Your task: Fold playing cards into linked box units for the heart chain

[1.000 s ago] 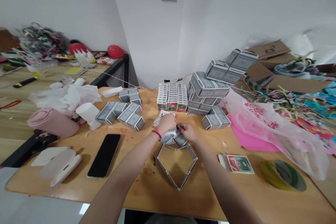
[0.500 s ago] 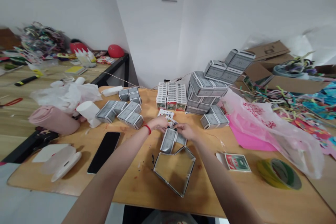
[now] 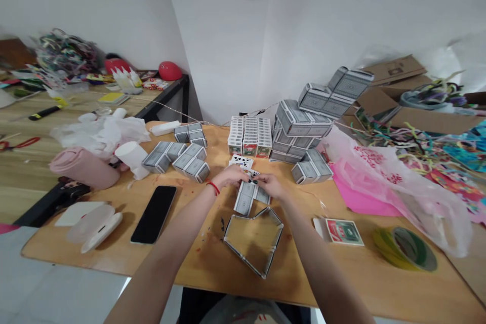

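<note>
My left hand point(image 3: 232, 175) and my right hand point(image 3: 268, 184) meet at the middle of the wooden table point(image 3: 197, 263). Both have their fingers closed on a small bundle of grey-backed playing cards point(image 3: 248, 196), which hangs down from them towards me. Just below it lies a ring of cards standing on edge point(image 3: 253, 239), shaped like a heart outline. A few face-up cards point(image 3: 241, 162) lie just beyond my left hand. A red string circles my left wrist.
Card packs stand in rows point(image 3: 249, 136) and grey card blocks are stacked point(image 3: 304, 126) at the back, more blocks point(image 3: 182, 158) at left. A black phone point(image 3: 154, 207), white case point(image 3: 100, 220), red card box point(image 3: 343, 231), tape roll point(image 3: 404, 255) and pink plastic bag point(image 3: 383, 177) lie around.
The card bundle has unfolded and swung lower between my hands. The card ring has skewed from an even heart to a lopsided one. My left hand moved slightly left.
</note>
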A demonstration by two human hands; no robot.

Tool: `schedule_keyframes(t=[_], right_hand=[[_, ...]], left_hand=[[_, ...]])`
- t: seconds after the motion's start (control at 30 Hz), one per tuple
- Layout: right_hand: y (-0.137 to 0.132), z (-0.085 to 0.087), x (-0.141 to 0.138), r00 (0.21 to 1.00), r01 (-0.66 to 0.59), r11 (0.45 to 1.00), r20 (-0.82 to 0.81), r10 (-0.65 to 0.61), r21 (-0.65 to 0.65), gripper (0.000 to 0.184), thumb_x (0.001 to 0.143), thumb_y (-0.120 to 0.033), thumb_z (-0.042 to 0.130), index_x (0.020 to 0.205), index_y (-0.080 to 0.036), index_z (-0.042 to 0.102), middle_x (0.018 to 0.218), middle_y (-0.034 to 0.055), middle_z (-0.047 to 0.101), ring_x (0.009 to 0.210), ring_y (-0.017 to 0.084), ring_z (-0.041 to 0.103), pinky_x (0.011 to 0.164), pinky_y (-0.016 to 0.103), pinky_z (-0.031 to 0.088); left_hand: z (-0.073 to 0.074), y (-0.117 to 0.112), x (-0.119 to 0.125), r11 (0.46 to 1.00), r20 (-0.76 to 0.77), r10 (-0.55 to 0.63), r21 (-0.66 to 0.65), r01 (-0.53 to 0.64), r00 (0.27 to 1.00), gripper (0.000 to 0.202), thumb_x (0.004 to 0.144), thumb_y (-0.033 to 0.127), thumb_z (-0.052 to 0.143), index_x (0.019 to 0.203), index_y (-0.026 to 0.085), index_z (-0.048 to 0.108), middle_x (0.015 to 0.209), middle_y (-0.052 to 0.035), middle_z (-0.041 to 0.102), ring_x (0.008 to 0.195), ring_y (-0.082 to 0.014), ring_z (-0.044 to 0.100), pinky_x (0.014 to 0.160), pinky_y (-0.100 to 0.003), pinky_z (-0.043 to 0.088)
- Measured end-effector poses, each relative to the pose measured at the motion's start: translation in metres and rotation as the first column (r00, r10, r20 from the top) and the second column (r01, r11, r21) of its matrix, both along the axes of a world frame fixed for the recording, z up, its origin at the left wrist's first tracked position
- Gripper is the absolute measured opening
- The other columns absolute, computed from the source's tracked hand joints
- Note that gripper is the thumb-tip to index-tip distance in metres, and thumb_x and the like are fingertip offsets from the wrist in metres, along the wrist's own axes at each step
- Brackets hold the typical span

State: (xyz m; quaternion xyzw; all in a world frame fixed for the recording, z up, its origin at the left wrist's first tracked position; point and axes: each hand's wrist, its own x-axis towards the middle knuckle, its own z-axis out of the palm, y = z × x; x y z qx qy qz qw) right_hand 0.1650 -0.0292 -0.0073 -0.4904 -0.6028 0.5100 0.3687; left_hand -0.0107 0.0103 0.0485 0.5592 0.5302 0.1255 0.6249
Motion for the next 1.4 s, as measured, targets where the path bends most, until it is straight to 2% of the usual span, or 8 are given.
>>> schedule_keyframes(t=[0.13, 0.23, 0.3, 0.5, 0.7, 0.83, 1.13, 1.4], right_hand=[[-0.005, -0.003, 0.003, 0.982, 0.181, 0.983, -0.067, -0.179, 0.019, 0.026, 0.067, -0.036, 0.056, 0.081, -0.016, 0.067, 0.077, 0.0032, 0.068, 0.063, 0.014, 0.057, 0.058, 0.024, 0.043], [-0.01, -0.011, 0.002, 0.836, 0.547, 0.832, -0.122, -0.535, 0.099, 0.031, 0.073, -0.04, 0.049, 0.084, -0.015, 0.064, 0.073, 0.0041, 0.066, 0.058, 0.014, 0.056, 0.053, 0.024, 0.042], [-0.011, -0.015, 0.0, 0.764, 0.646, 0.752, -0.106, -0.637, 0.13, 0.034, 0.077, -0.041, 0.043, 0.091, -0.016, 0.061, 0.071, 0.0045, 0.065, 0.055, 0.014, 0.055, 0.051, 0.025, 0.042], [-0.007, -0.013, -0.007, 0.842, 0.362, 0.883, 0.301, -0.447, 0.299, 0.028, 0.069, -0.028, 0.058, 0.096, -0.022, 0.062, 0.095, 0.0058, 0.065, 0.081, 0.018, 0.06, 0.072, 0.03, 0.045], [-0.009, -0.014, -0.003, 0.838, 0.309, 0.92, 0.389, -0.383, 0.24, 0.019, 0.072, -0.026, 0.049, 0.083, -0.018, 0.062, 0.073, 0.0035, 0.064, 0.063, 0.015, 0.057, 0.059, 0.026, 0.044], [-0.01, -0.009, -0.005, 0.82, 0.264, 0.924, 0.44, -0.366, 0.276, 0.032, 0.069, -0.03, 0.056, 0.098, -0.018, 0.058, 0.088, 0.0054, 0.063, 0.069, 0.014, 0.057, 0.063, 0.025, 0.043], [-0.009, -0.004, -0.006, 0.765, 0.222, 0.936, 0.546, -0.341, 0.273, 0.007, 0.066, -0.025, 0.059, 0.067, -0.019, 0.057, 0.066, 0.0003, 0.056, 0.06, 0.012, 0.051, 0.054, 0.022, 0.034], [-0.023, -0.01, 0.002, 0.866, 0.491, 0.859, 0.024, -0.499, 0.145, 0.033, 0.07, -0.052, 0.054, 0.07, -0.019, 0.054, 0.051, -0.0024, 0.052, 0.044, 0.011, 0.046, 0.043, 0.023, 0.034]], left_hand=[[-0.008, -0.002, -0.019, 0.983, 0.29, 0.089, -0.181, -0.037, 0.953, 0.021, 0.057, 0.012, 0.065, 0.078, 0.011, 0.067, 0.073, -0.0056, 0.067, 0.065, -0.0139, 0.061, 0.061, -0.024, 0.049], [-0.019, -0.007, -0.032, 0.962, 0.519, 0.25, -0.228, -0.149, 0.817, 0.027, 0.062, 0.007, 0.063, 0.088, 0.01, 0.066, 0.085, -0.009, 0.068, 0.072, -0.0129, 0.062, 0.068, -0.022, 0.05], [-0.026, -0.009, -0.036, 0.933, 0.623, 0.359, -0.258, -0.25, 0.695, 0.03, 0.066, 0.004, 0.06, 0.095, 0.01, 0.065, 0.09, -0.0093, 0.067, 0.075, -0.0119, 0.062, 0.069, -0.021, 0.05], [-0.041, -0.012, -0.025, 0.833, 0.756, 0.509, -0.314, -0.455, 0.411, 0.041, 0.065, -0.001, 0.056, 0.104, 0.013, 0.06, 0.093, -0.0062, 0.066, 0.075, -0.0085, 0.06, 0.072, -0.02, 0.048], [-0.049, -0.022, -0.011, 0.721, 0.731, 0.566, -0.214, -0.659, 0.382, 0.04, 0.059, 0.004, 0.063, 0.098, 0.013, 0.062, 0.086, -0.0046, 0.066, 0.068, -0.0073, 0.058, 0.068, -0.021, 0.045], [-0.053, -0.022, -0.006, 0.654, 0.734, 0.582, -0.165, -0.738, 0.35, 0.039, 0.06, 0.011, 0.064, 0.099, 0.014, 0.062, 0.089, -0.005, 0.065, 0.069, -0.0086, 0.058, 0.069, -0.024, 0.044], [-0.059, -0.029, -0.003, 0.496, 0.536, 0.558, 0.396, -0.773, 0.633, 0.029, 0.069, 0.02, 0.059, 0.097, 0.015, 0.063, 0.097, -0.0083, 0.061, 0.087, -0.0155, 0.056, 0.081, -0.03, 0.044], [-0.058, -0.029, -0.001, 0.547, 0.599, 0.615, 0.145, -0.825, 0.513, 0.021, 0.071, 0.018, 0.055, 0.092, 0.016, 0.053, 0.088, -0.0053, 0.058, 0.075, -0.013, 0.057, 0.067, -0.026, 0.049]])
